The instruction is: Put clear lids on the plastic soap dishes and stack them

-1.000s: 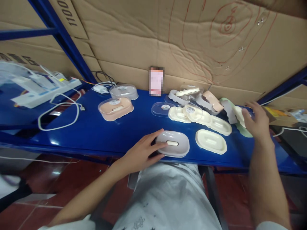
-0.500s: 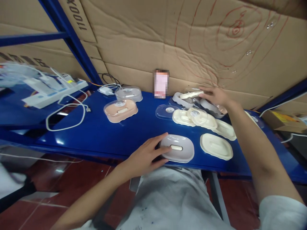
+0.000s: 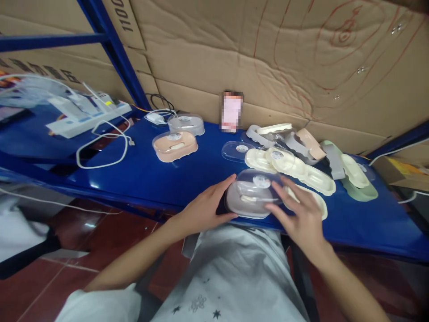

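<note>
At the front edge of the table lies an oval grey plastic dish [image 3: 246,210] with a pale insert in its middle slot. My left hand [image 3: 203,206] grips its left end, thumb near and fingers far. A clear domed lid [image 3: 246,181] with a round white sticker sits tilted over the dish, and my right hand [image 3: 303,217] pinches it by the right side. Whether the lid touches the dish all round, I cannot tell. Partly behind my right hand lies a cream oval piece [image 3: 318,201].
Further back are overlapping cream trays [image 3: 317,179], another clear lid [image 3: 231,152], and a pile of grey and pink shells [image 3: 310,143]. Green parts [image 3: 363,192] lie right. A lidded pink box [image 3: 176,150] and grey box [image 3: 191,125] stand left, near a cable [image 3: 100,166] and phone [image 3: 231,112].
My right hand has come from the pile at the back to the grey dish, bringing a clear lid over it. My left hand stays at the dish's left end.
</note>
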`<state>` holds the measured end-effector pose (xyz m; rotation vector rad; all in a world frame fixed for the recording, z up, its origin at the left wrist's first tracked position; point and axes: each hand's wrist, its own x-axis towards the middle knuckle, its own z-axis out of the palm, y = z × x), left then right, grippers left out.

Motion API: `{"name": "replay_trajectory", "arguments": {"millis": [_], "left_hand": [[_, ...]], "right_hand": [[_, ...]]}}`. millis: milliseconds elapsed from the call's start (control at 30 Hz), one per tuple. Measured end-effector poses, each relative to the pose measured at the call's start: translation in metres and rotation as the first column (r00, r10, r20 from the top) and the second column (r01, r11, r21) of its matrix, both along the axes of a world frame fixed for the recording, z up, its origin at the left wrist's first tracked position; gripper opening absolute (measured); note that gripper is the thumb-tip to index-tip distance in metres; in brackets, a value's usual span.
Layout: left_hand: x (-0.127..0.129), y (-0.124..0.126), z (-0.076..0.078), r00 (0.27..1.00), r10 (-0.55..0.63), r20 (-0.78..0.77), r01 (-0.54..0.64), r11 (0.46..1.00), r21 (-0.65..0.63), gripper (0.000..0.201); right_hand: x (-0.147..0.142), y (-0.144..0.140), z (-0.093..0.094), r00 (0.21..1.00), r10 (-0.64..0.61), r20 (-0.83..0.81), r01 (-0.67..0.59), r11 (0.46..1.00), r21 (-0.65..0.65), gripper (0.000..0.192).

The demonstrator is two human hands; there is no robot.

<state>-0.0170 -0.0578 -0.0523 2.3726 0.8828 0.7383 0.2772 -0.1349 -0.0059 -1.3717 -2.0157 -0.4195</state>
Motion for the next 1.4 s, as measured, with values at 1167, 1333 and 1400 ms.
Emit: {"name": "replay_trajectory", "arguments": {"millis": [1167, 1333, 1400], "left_hand": [[-0.141, 0.038, 0.032, 0.759, 0.587, -0.282, -0.471, 0.794, 0.383, 0.06], [-0.118, 0.028, 0.035, 0.739, 0.658, -0.147, -0.553, 0.716, 0.425, 0.059], [-0.091, 0.014, 0.036, 0.811, 0.584, -0.041, -0.507, 0.735, 0.449, 0.057]], "right_hand": [[0.018, -0.027, -0.049, 0.991, -0.129, 0.022, 0.131, 0.98, -0.152, 0.031], [-0.014, -0.019, -0.037, 0.984, 0.181, 0.004, -0.17, 0.931, -0.324, 0.05], [-0.014, -0.013, -0.03, 0.964, 0.266, -0.027, -0.259, 0.906, -0.334, 0.056]]}}
